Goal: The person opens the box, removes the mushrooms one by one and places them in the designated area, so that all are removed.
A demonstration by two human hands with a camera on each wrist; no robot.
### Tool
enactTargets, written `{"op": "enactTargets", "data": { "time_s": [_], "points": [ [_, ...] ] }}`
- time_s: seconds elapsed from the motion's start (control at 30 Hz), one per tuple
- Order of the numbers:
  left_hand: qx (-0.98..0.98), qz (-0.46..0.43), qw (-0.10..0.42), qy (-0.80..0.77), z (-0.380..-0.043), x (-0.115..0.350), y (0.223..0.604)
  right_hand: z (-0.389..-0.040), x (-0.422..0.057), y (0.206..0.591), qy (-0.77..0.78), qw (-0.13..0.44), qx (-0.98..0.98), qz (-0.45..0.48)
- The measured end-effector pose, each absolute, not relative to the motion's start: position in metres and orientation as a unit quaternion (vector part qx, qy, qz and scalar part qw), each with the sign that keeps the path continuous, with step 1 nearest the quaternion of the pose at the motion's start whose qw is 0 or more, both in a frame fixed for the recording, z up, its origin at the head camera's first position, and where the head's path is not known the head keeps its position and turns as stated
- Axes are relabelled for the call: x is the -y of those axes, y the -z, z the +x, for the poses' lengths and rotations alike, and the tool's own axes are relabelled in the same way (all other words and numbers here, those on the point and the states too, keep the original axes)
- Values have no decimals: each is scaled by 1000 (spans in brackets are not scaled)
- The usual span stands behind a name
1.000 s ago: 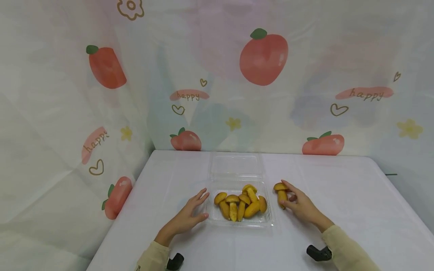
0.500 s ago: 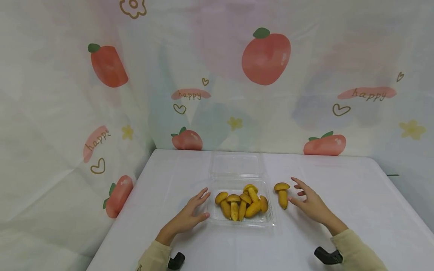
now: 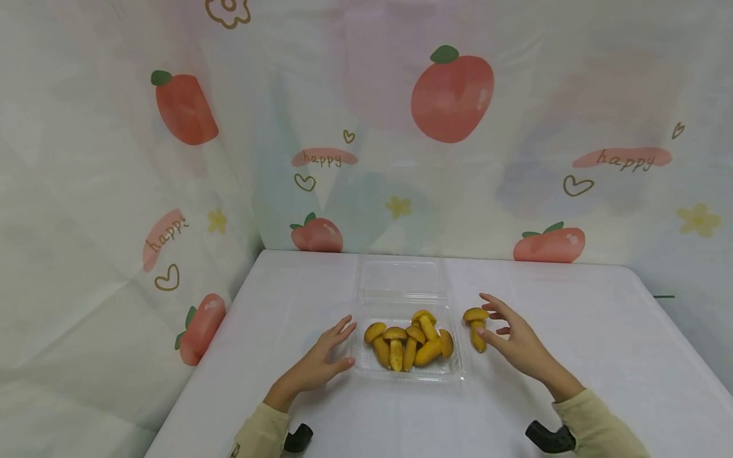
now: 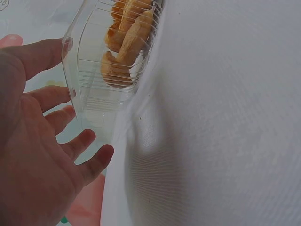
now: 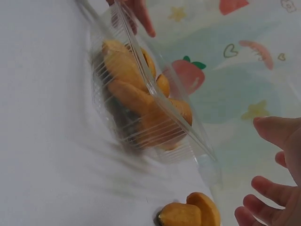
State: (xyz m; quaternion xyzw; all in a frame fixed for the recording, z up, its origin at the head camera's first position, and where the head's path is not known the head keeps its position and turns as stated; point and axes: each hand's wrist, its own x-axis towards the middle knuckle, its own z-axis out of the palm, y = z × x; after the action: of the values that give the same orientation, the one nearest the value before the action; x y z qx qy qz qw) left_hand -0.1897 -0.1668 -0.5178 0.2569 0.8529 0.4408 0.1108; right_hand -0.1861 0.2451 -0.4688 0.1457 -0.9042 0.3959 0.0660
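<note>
A clear plastic clamshell box [image 3: 401, 377] stands on the table with its lid folded back. Several yellow-brown mushrooms [image 3: 396, 351] lie inside it. My left hand [image 3: 315, 364] is at the box's left side, fingers spread; in the left wrist view its thumb and a fingertip meet the rim [image 4: 70, 77]. One loose mushroom [image 3: 476, 336] lies on the cloth right of the box, cap away from me. Beside it my right hand [image 3: 522, 343] hovers with thumb and fingers apart. In the right wrist view a gap shows between that hand [image 5: 282, 179] and the loose mushroom [image 5: 188, 214].
A white cloth covers the table [image 3: 286, 286]. Behind it and to the left hang fruit-printed curtains [image 3: 366, 95]. The raised lid [image 3: 401, 278] lies back toward the far edge. Dark wrist-worn devices [image 3: 550, 437] stick out by both sleeves.
My right hand let go of the loose mushroom and drew back to the right, then came back close to it. The left hand stays at the box.
</note>
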Motion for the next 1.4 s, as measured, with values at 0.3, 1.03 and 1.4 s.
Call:
{"op": "enactTargets", "data": {
  "time_s": [0.3,1.03,1.4],
  "points": [
    [-854,264,108,-435,-189,167,517,-179,-226,472,-401,52,900,167],
    [-852,264,103,-440,-190,168,520,-178,-204,491,-376,54,900,215],
    [-854,264,101,-436,-191,168,521,-182,-199,499,-343,57,914,206]
  ]
}}
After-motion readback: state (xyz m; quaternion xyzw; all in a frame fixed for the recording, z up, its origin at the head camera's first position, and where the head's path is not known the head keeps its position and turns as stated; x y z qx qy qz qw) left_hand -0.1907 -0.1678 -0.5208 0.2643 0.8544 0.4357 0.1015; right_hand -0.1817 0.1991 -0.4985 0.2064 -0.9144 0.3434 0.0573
